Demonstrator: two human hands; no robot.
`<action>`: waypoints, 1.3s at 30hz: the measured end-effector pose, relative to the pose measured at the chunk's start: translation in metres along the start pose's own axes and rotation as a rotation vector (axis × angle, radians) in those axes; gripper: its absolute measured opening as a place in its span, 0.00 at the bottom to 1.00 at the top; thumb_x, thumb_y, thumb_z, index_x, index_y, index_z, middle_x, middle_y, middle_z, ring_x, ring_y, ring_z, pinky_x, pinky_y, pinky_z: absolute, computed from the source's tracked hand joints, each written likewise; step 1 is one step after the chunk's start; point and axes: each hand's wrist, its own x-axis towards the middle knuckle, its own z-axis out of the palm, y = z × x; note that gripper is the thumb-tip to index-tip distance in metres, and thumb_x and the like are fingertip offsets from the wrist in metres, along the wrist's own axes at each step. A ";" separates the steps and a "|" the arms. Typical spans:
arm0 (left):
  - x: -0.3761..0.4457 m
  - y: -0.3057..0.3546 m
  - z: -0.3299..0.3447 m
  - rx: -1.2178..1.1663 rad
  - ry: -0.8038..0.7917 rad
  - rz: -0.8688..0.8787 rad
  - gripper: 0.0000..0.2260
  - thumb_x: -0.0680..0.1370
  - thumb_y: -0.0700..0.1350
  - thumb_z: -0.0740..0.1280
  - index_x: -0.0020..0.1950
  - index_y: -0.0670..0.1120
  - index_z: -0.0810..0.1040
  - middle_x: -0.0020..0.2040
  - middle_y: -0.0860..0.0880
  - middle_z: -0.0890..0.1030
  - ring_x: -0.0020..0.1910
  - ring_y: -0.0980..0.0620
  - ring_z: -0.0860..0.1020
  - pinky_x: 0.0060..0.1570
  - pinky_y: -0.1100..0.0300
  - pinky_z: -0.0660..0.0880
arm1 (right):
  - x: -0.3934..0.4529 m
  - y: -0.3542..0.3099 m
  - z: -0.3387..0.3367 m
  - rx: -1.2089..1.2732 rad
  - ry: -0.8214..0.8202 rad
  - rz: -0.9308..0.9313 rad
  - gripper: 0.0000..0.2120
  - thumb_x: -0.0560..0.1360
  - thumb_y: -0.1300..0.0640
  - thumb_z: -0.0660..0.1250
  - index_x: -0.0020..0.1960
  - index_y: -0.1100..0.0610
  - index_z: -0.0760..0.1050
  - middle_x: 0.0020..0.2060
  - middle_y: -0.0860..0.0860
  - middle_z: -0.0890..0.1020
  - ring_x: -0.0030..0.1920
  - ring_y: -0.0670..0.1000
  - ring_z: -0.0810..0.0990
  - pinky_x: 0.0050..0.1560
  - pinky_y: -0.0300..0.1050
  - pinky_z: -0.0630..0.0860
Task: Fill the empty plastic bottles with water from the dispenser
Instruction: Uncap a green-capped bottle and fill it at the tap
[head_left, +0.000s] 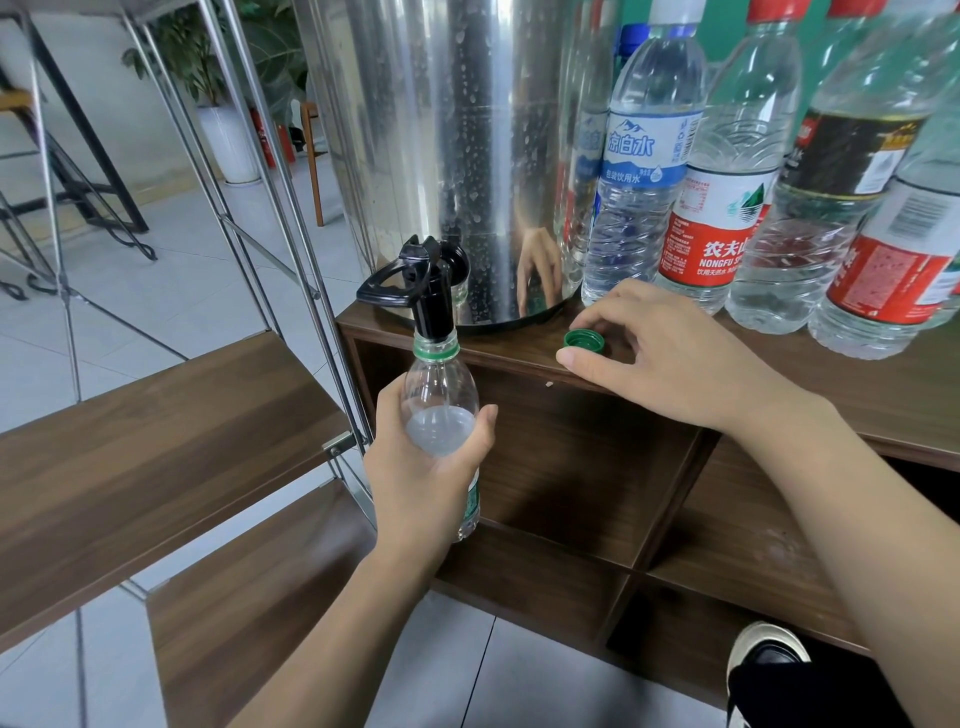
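A: Status at the tap?

B: Left hand (431, 467) is wrapped around the body of a clear plastic bottle with a green neck ring (441, 395), thumb on the right side, fingers curled behind. Bottle is upright, mouth right up at the black spout of the tap (434, 301). Thin stream is visible inside; water level is up near the shoulder.

A: Dispenser?

B: Tall polished steel drum dispenser (457, 156), droplets on its wall, sitting on the left end of the dark wood-grain cabinet top (519, 348). Tap sticks out past the cabinet's front edge, black loop handle (384, 288) pointing left.

A: Right hand?

B: Right hand (670, 353) rests on the cabinet top, fingers loosely bent around a small green screw cap (584, 340) lying open side up. Thumb tip sits at the front edge, just in front of the cap. Can't tell whether the fingers actually touch the cap.

A: Other bottles?

B: Row standing on the cabinet top right of the drum: blue-label clear bottle (644, 166) beside the drum, then a red-and-white-label bottle with a red cap (727, 208), a dark-label bottle (831, 197), and another red-label one (893, 270) at the frame edge. All hold water.

A: Surroundings?

B: Open cubbies under the top. Metal-framed wooden shelves (156, 426) to the left, tiled floor, white potted plant (228, 140) at the back, a shoe (769, 654) bottom right.
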 end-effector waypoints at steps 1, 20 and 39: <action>0.000 0.000 0.000 0.000 -0.001 -0.002 0.29 0.72 0.50 0.80 0.69 0.49 0.75 0.58 0.61 0.81 0.57 0.69 0.77 0.53 0.78 0.69 | 0.000 0.000 0.000 0.000 0.003 -0.001 0.22 0.73 0.30 0.61 0.55 0.43 0.79 0.45 0.40 0.73 0.44 0.41 0.75 0.48 0.47 0.75; -0.001 0.001 0.000 0.011 0.001 -0.010 0.28 0.72 0.48 0.81 0.70 0.49 0.75 0.58 0.59 0.81 0.57 0.69 0.77 0.53 0.79 0.69 | -0.001 -0.002 -0.001 -0.015 -0.004 0.011 0.23 0.73 0.30 0.61 0.57 0.44 0.79 0.46 0.40 0.73 0.44 0.40 0.74 0.47 0.46 0.72; 0.000 0.000 0.000 0.003 -0.004 -0.016 0.29 0.72 0.49 0.81 0.70 0.49 0.74 0.58 0.60 0.81 0.57 0.69 0.77 0.52 0.80 0.68 | -0.001 -0.002 -0.001 -0.009 0.001 0.015 0.21 0.73 0.30 0.62 0.56 0.43 0.79 0.45 0.40 0.73 0.43 0.40 0.74 0.46 0.45 0.71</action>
